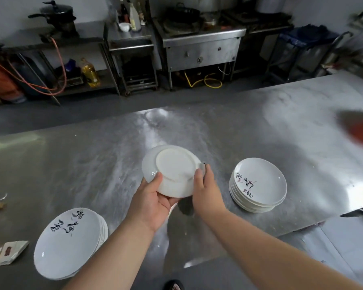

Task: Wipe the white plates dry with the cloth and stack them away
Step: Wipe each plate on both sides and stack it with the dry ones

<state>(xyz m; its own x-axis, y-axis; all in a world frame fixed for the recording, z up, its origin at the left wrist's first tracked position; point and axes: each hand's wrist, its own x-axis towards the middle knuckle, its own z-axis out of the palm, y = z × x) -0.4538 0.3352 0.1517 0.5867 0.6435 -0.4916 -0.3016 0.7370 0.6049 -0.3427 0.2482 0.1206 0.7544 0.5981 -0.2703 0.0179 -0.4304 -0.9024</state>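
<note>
A person holds one white plate up above the middle of the steel tabletop. The plate is turned over, so its flat round bottom faces up, and it tips a little.

The left hand grips the plate at the low left part of its rim. The thumb lies on the bottom of the plate and the fingers curl under it.

The right hand is on the right side of the plate's rim. Its thumb presses on the bottom of the plate. It holds a dark cloth against the rim. A bit of the cloth peeks out by the fingertips, and more of it hangs down under the plate, between the two hands.

A left stack of plates with black writing sits at the near left part of the tabletop, below the left arm. A right stack of plates with the same writing sits just right of the right hand, close to the near edge of the tabletop.

A small packet lies at the left edge, near the left stack. A red thing at the right edge is too blurry to tell
</note>
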